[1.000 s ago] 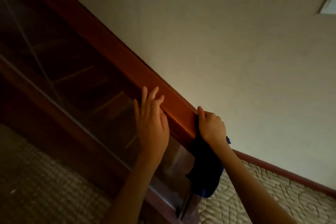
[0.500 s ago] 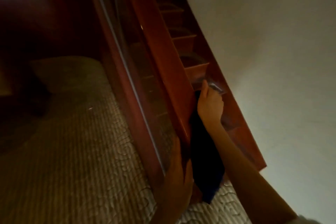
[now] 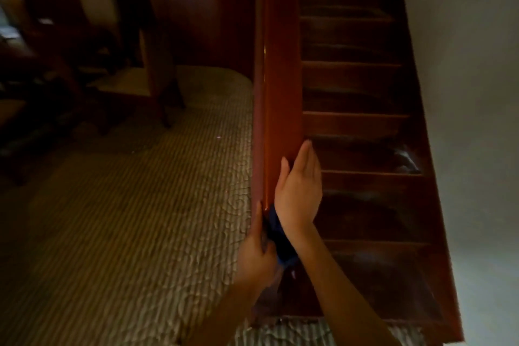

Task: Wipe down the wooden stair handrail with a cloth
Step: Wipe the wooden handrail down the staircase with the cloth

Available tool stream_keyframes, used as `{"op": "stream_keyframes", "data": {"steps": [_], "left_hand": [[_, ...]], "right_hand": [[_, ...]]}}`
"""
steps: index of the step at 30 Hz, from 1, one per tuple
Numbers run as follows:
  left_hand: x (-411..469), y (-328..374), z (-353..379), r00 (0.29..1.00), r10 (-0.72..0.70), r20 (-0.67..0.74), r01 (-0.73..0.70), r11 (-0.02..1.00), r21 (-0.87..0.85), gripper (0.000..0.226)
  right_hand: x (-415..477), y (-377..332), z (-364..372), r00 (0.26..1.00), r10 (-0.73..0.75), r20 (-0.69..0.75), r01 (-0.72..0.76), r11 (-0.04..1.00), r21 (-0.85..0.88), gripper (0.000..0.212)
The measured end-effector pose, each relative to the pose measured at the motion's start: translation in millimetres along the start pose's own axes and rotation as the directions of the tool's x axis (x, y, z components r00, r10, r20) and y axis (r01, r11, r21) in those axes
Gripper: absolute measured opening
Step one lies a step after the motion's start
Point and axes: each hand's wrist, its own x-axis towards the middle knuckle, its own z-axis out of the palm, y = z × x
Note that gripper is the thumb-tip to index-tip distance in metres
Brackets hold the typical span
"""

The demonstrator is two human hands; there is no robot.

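**Keep the cloth snug to the rail**

Our left hand [image 3: 257, 255] curls round the dark blue cloth [image 3: 280, 246], pinching it against the near end of the wooden handrail [image 3: 280, 93]. Our right hand [image 3: 299, 188] lies farther along, fingers straight and together on the stair-side face, holding nothing. We should press evenly, cover both faces and slide with the grain.

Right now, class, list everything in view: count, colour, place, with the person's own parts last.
handrail: one, red-brown wood, up the centre
stairs: one flight, dark wood, right of handrail
wall: one, pale, far right
carpet: one, beige patterned, lower left
chair: one, dark wood, pale seat, upper left
cloth: one, blue, between the hands
left hand: one, grips the cloth
right hand: one, fingers straight on the handrail
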Motion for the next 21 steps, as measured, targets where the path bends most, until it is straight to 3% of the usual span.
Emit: {"op": "stream_keyframes", "data": {"steps": [2, 4, 6, 8, 9, 12, 13, 16, 18, 21], "left_hand": [[4, 4, -5, 1.000, -0.002, 0.011, 0.002, 1.000, 0.016, 0.065], [2, 6, -6, 1.000, 0.004, 0.028, -0.006, 0.999, 0.048, 0.069], [-1, 6, -6, 1.000, -0.002, 0.020, 0.001, 0.997, 0.077, 0.079], [-2, 6, -6, 0.999, -0.022, 0.043, 0.020, 0.998, 0.054, 0.077], [-1, 9, -7, 0.999, -0.021, 0.043, 0.019, 0.999, 0.051, 0.075], [-1, 9, -9, 1.000, -0.003, 0.021, 0.002, 0.997, 0.073, 0.065], [-1, 11, -10, 1.000, -0.008, 0.021, 0.006, 0.996, 0.090, 0.063], [4, 11, -18, 0.996, 0.017, 0.085, -0.029, 0.990, 0.138, 0.062], [9, 10, -26, 0.994, 0.020, 0.104, -0.038, 0.985, 0.171, 0.061], [10, 14, -32, 0.996, 0.078, 0.043, -0.087, 0.963, 0.254, 0.055]], "right_hand": [[7, -1, 4, 0.989, -0.143, 0.023, 0.145, 0.985, -0.099, 0.064], [11, -3, 6, 0.925, -0.369, 0.092, 0.380, 0.910, -0.166, 0.065], [17, -5, 9, 0.824, -0.538, 0.177, 0.559, 0.823, -0.100, 0.063], [40, -7, 12, 0.785, -0.595, 0.173, 0.605, 0.796, -0.011, 0.061], [54, -9, 11, 0.814, -0.564, 0.142, 0.567, 0.824, 0.025, 0.059], [68, -13, 3, 0.959, -0.279, 0.047, 0.276, 0.960, 0.047, 0.061], [53, -12, 3, 0.972, -0.232, 0.040, 0.231, 0.972, 0.031, 0.062], [9, -6, 1, 0.939, -0.337, 0.071, 0.335, 0.942, 0.033, 0.062], [29, -6, 3, 0.940, -0.335, 0.058, 0.328, 0.938, 0.110, 0.061], [75, -17, 0, 0.997, -0.067, 0.023, 0.057, 0.949, 0.309, 0.059]]}}
